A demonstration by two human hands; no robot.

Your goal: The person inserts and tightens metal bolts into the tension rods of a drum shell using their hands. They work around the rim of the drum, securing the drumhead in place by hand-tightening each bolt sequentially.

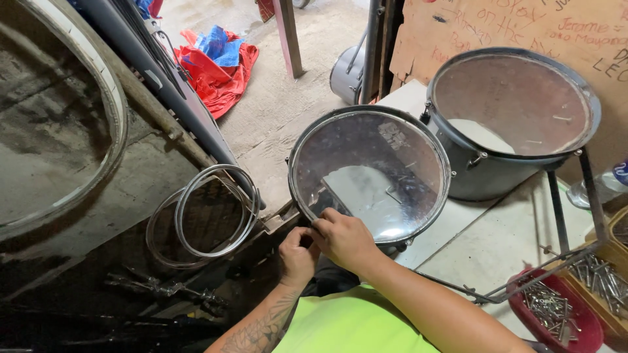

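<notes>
Both hands pinch at the near rim, about seven o'clock, of the clear-headed drum: the right hand has its fingers curled over the hoop, and the left hand is closed on something small there, hidden; this looks like fitting rim hardware, calling for steady, even pressure; chrome hoops lie at nine o'clock; a second drum stands at two o'clock; a red tray of screws sits at four.

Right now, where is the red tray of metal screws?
In the head view the red tray of screws sits at the lower right on the pale floor, beside a wooden box of screws, right of the right hand at the clear-headed drum.
</notes>
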